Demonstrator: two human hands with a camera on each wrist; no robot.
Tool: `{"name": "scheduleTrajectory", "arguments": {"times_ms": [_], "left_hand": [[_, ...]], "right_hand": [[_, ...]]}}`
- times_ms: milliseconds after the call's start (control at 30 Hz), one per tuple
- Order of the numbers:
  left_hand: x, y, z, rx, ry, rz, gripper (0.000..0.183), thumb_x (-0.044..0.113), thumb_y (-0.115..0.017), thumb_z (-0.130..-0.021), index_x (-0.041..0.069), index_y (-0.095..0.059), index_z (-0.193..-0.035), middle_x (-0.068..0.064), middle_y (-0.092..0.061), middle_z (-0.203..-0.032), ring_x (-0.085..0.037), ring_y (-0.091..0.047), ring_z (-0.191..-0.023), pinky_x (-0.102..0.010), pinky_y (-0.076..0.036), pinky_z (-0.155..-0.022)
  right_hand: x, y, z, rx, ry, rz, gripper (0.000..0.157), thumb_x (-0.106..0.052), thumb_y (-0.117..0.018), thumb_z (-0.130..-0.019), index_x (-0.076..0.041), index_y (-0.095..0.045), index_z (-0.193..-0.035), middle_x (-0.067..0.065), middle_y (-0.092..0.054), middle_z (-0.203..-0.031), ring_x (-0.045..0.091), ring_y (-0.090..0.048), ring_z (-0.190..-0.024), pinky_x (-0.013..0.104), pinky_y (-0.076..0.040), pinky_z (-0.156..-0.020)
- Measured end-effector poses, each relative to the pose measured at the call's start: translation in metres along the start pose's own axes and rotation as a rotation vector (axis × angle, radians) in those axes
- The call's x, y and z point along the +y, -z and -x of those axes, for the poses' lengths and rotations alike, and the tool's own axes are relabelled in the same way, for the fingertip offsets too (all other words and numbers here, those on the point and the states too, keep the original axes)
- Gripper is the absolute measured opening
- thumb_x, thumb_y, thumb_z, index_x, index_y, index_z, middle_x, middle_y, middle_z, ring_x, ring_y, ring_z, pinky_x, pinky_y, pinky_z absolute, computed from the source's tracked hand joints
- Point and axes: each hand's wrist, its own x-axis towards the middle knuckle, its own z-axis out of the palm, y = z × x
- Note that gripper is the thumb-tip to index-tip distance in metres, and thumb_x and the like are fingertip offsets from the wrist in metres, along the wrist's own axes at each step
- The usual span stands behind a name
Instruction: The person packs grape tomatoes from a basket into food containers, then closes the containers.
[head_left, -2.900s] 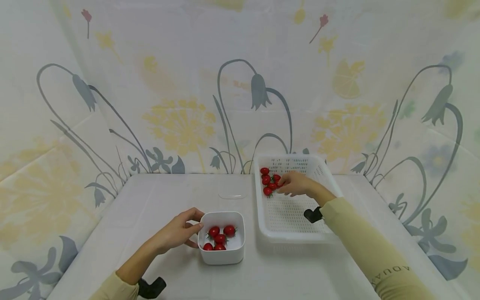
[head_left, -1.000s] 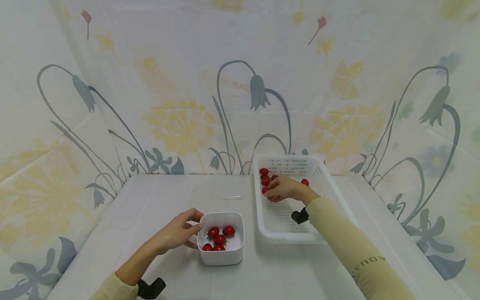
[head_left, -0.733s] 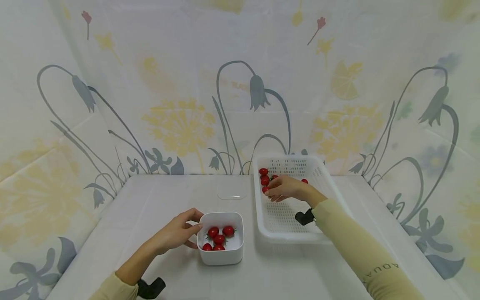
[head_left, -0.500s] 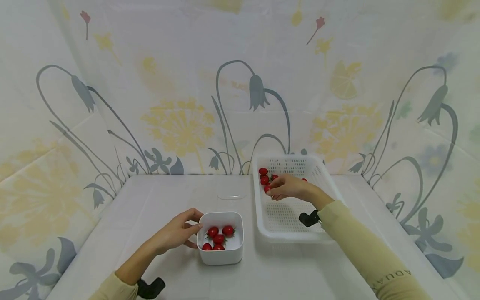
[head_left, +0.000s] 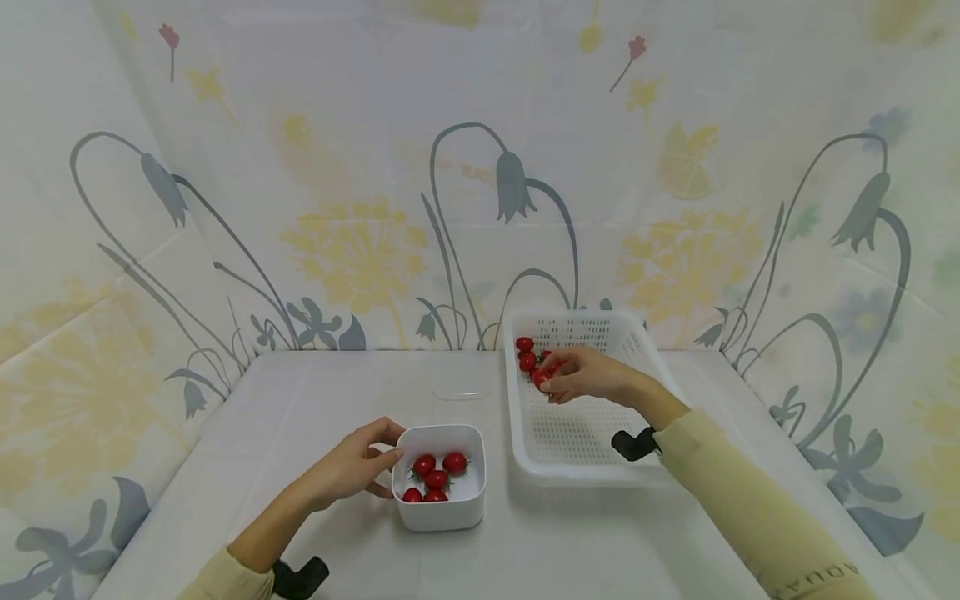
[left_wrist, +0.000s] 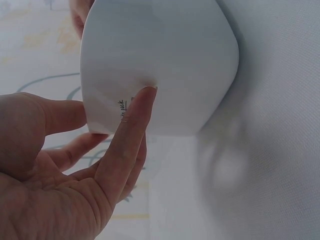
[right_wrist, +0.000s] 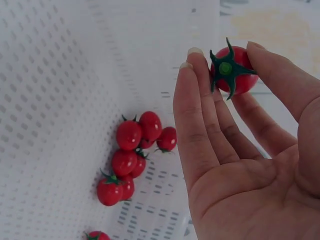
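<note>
My right hand point(head_left: 588, 375), over the white perforated basket point(head_left: 528, 454), pinches a cherry tomato point(right_wrist: 235, 72) between thumb and fingertips. Its green calyx shows in the right wrist view. Below it, several more cherry tomatoes point(right_wrist: 125, 162) lie clustered on the basket floor, and another tomato point(right_wrist: 97, 236) shows at that view's lower edge. My left hand point(head_left: 352, 462) holds the left side of a small white box point(head_left: 442, 517), thumb at the rim and fingers along the outer wall point(left_wrist: 160, 45). Several cherry tomatoes point(head_left: 437, 479) lie in the box.
Both containers stand on a white-covered table point(head_left: 315, 400), the basket right of and behind the box. A clear flat piece with a rounded outline point(head_left: 461, 395) lies left of the basket. A flower-printed curtain point(head_left: 360, 167) hangs behind.
A tomato came to lie apart at the basket's right; my hand now hides that spot. My right hand then reached the left cluster and drew a tomato rightward. The left hand stayed put.
</note>
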Motion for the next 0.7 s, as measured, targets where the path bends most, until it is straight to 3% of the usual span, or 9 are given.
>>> {"name": "scheduleTrajectory", "arguments": {"times_ms": [133,433,700], "left_hand": [[0.0,0.0,0.0,-0.003,-0.001,-0.002,0.028,0.011,-0.058,-0.104,0.001,-0.054,-0.129,-0.023,-0.055,-0.132,-0.04,-0.065,-0.112,-0.044,-0.065,-0.068],[0.0,0.001,0.0,-0.007,-0.012,0.012,0.028,0.011,-0.058,-0.104,0.001,-0.054,-0.13,-0.025,-0.055,-0.133,-0.042,-0.064,-0.113,-0.045,-0.065,-0.068],[-0.004,0.002,-0.001,-0.02,-0.023,0.033,0.028,0.01,-0.057,-0.104,0.001,-0.054,-0.13,-0.024,-0.055,-0.133,-0.041,-0.065,-0.112,-0.044,-0.065,-0.068]], "right_hand": [[-0.004,-0.002,0.007,-0.005,0.015,-0.016,0.03,-0.014,-0.068,-0.099,0.005,-0.059,-0.121,0.016,-0.073,-0.101,0.029,-0.073,-0.09,0.043,-0.061,-0.09],[-0.016,-0.012,0.019,-0.004,0.015,-0.03,0.038,-0.021,-0.067,-0.101,0.006,-0.058,-0.127,0.015,-0.073,-0.104,0.029,-0.073,-0.094,0.046,-0.06,-0.093],[-0.026,-0.027,0.025,-0.022,0.036,-0.02,0.033,-0.021,-0.066,-0.101,0.002,-0.062,-0.125,0.013,-0.074,-0.105,0.028,-0.073,-0.094,0.043,-0.06,-0.092]]}}
